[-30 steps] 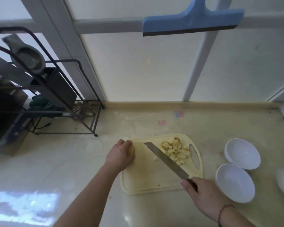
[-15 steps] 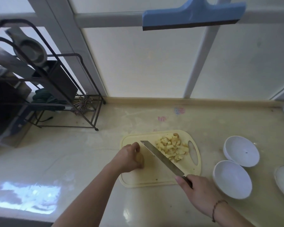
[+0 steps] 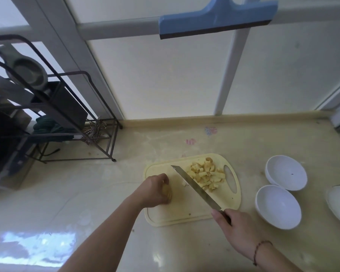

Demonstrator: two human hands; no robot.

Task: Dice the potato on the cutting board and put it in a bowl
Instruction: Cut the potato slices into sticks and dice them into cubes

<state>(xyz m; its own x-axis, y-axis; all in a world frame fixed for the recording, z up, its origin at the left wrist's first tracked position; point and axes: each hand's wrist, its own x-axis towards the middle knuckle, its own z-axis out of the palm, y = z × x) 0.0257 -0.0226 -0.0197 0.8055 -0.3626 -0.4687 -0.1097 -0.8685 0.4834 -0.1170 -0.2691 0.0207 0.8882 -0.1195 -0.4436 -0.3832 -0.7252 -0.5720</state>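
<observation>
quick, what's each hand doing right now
Left hand: closed, gripping the uncut potato piece.
Right hand: closed, gripping the knife handle.

Pale yellow cutting board [image 3: 185, 214], white bowls [image 3: 279, 207], blue squeegee [image 3: 216, 22].

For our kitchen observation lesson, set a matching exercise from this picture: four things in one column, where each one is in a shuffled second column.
Things:
1. knife
2. uncut potato piece
3. diced potato
4. white bowls

Places:
A. heaped at the cutting board's far right, by its handle hole
B. on the counter, right of the board
C. held in the left hand at the board's left
D. gripped by the right hand, blade slanting over the board

Pairs: 1-D, 2-C, 3-A, 4-B
</observation>
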